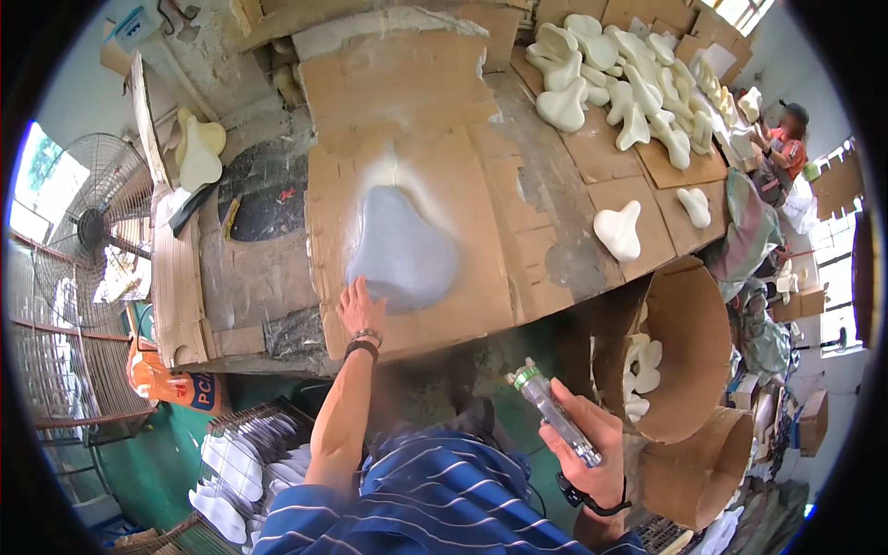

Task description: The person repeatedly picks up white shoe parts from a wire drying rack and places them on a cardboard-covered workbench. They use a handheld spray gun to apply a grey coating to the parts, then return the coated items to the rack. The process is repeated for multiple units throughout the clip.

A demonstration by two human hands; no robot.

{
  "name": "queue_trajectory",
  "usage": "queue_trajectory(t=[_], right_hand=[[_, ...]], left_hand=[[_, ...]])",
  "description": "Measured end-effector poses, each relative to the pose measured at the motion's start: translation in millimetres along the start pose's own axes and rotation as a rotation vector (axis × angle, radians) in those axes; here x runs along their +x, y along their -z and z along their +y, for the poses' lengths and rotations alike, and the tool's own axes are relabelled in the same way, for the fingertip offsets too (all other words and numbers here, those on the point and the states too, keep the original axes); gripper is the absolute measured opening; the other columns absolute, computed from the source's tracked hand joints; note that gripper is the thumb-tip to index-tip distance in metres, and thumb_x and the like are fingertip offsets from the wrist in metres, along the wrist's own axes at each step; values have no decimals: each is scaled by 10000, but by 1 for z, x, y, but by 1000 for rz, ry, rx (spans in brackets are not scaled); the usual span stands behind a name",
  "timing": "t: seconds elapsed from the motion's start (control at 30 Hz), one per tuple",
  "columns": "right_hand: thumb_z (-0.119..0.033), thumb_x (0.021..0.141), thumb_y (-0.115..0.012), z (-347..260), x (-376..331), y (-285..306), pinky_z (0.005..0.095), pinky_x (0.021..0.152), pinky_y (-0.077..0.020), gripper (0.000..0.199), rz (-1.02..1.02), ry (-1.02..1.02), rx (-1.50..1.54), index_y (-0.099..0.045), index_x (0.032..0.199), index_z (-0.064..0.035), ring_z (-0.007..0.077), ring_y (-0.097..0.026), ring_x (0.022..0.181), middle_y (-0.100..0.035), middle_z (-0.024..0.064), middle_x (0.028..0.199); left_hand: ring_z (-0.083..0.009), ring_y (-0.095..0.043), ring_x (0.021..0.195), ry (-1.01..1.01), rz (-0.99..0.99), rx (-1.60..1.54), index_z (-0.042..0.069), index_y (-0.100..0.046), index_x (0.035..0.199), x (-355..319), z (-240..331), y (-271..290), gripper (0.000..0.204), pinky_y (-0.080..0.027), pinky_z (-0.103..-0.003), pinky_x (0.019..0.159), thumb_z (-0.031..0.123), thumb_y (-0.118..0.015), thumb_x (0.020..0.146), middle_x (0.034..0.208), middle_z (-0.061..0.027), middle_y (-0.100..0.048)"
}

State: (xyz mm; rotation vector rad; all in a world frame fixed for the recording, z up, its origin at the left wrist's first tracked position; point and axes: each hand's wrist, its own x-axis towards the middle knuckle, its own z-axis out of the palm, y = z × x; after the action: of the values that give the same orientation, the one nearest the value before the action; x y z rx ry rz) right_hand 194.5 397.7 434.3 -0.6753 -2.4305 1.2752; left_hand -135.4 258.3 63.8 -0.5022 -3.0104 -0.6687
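Note:
A grey saddle-shaped bicycle seat piece [407,245] lies on the cardboard-covered table, its narrow end pointing away from me. Pale, powdery residue spreads over the cardboard around its far end. My left hand [361,310] rests at the near left edge of the piece with its fingers stretched out, touching it. Off the table's near edge, my right hand [587,439] grips a silver spray gun [560,418] with a green ring near its nozzle end. The nozzle points up and left, and my fingers hide part of the tool's body.
Cream foam seat pieces [638,79] are heaped at the far right. A single one [618,231] lies closer. An open cardboard drum [684,351] holds more. A large fan [88,222] stands left, above a wire basket [305,416] of white pieces. Another person [786,148] works far right.

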Motion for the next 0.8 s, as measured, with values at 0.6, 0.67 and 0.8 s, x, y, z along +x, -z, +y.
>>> queue_trajectory(t=[0.6,0.67,0.8], right_hand=[[108,750,-756,-4,-1,7,326,658,-525,681,27,0,-92,-614,1403,-25,283,-672,713,-697,149,902],[104,760,-760,-5,-5,10,327,657,-525,668,17,-12,-104,-618,1399,-27,279,-677,715,-699,148,899],[92,769,-762,-11,-8,16,330,660,-527,645,12,-35,-91,-626,1389,-25,280,-690,731,-705,157,902]], left_hand=[[-329,-439,1443,44,31,-837,75,-421,1555,-17,-40,-16,643,-329,-440,1197,104,-636,950,1528,-178,-501],[-297,-415,1463,52,34,-936,59,-398,1565,-32,-48,-10,628,-320,-415,1206,108,-613,976,1555,-162,-476],[-248,-459,1420,181,-57,-1143,81,-363,1577,-73,-68,11,612,-363,-380,1168,154,-609,1021,1513,-130,-513]])
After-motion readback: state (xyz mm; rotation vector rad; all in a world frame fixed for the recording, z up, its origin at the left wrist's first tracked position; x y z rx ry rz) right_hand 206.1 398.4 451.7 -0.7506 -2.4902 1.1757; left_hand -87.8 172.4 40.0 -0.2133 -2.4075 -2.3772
